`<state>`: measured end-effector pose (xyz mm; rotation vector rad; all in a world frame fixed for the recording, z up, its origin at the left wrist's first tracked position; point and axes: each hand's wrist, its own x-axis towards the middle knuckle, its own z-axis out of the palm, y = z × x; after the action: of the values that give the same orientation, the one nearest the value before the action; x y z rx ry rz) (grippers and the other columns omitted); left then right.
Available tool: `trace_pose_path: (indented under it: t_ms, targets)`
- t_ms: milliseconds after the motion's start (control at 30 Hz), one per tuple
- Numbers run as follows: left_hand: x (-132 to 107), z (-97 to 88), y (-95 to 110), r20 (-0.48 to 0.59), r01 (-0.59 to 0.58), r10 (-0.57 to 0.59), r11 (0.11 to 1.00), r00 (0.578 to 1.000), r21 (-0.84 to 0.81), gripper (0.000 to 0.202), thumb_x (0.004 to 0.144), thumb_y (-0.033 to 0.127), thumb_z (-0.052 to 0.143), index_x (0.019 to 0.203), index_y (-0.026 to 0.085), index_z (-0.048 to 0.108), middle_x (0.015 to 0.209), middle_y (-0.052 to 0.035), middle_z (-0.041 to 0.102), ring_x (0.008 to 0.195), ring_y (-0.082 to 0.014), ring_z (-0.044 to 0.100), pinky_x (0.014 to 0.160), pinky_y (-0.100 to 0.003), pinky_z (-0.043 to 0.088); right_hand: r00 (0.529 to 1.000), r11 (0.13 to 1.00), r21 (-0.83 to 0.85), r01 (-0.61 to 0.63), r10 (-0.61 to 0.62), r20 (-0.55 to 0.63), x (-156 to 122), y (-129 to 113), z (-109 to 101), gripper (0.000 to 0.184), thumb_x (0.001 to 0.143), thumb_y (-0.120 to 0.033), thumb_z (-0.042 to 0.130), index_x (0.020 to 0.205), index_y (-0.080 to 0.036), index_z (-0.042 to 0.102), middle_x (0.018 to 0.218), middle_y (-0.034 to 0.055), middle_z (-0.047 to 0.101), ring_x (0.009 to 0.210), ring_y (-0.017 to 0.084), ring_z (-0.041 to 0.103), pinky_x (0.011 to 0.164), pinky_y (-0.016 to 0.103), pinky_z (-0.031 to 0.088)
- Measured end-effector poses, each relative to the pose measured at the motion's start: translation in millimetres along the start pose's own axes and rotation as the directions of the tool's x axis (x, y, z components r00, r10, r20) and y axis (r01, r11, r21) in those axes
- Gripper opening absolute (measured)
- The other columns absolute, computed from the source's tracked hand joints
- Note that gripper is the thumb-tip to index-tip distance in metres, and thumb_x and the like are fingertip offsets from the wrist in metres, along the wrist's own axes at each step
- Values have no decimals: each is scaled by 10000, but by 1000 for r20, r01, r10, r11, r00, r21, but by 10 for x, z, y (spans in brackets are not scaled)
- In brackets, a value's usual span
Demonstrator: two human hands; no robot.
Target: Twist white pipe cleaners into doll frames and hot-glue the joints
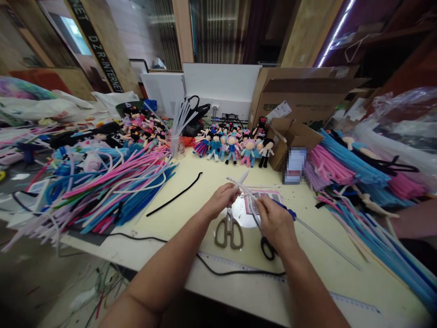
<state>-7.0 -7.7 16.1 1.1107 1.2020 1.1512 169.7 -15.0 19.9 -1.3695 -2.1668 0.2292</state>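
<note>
My left hand [223, 199] is closed, pinching a white fuzzy pipe cleaner [243, 176] that points up to the right. My right hand [277, 224] is closed around a white pipe cleaner [246, 190] whose end crosses the other just above my left fingers. Below my hands, scissors with khaki handles [229, 233] lie on the table. A black-handled pair of scissors [268, 248] sits under my right hand, partly hidden. Behind that hand shows part of a blue tool [290, 212], with a long translucent stick [327, 242] running right from it.
Bundles of coloured pipe cleaners [126, 191] lie left, more [355, 171] at right. Several small dolls [232, 148] stand at the back beside cardboard boxes [293, 102]. A jar of clear sticks [176, 145], a black pipe cleaner [175, 194], a cable [235, 273] and a ruler [355, 302] are also there.
</note>
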Motion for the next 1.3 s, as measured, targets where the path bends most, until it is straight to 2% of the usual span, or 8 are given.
trace_pose_path:
  t_ms: [267, 567, 933, 1300]
  targets:
    - [-33, 21, 29, 9, -15, 15, 1000, 1000, 27, 193, 769, 316, 447, 744, 146, 536, 552, 38, 425, 438, -61, 367, 432, -204, 272, 1000, 999, -46, 28, -29, -8, 13, -10, 18, 262, 909, -313, 379, 766, -212, 573, 703, 25, 631, 627, 153, 550, 550, 257, 281]
    - [-30, 9, 17, 33, -65, 62, 993, 998, 96, 206, 787, 296, 413, 768, 145, 552, 572, 32, 440, 466, -76, 390, 454, -222, 299, 1000, 996, -92, -5, 6, 8, 22, -9, 32, 229, 900, -297, 409, 759, -209, 567, 705, 19, 639, 615, 145, 545, 553, 261, 260]
    - [-32, -5, -16, 39, -102, 99, 990, 994, 98, 380, 845, 482, 379, 780, 140, 534, 580, 28, 438, 492, -84, 386, 471, -226, 302, 1000, 994, -111, -20, 22, 20, 24, -32, 12, 228, 899, -299, 416, 754, -211, 569, 692, 20, 641, 606, 140, 549, 531, 264, 232]
    - [-8, -8, -66, 12, -115, 115, 986, 993, 121, 455, 831, 555, 364, 751, 143, 541, 561, 27, 436, 479, -84, 378, 463, -224, 304, 1000, 995, -94, -15, 15, -6, 17, -28, 28, 217, 883, -308, 456, 725, -206, 566, 720, 4, 658, 635, 129, 564, 550, 250, 246]
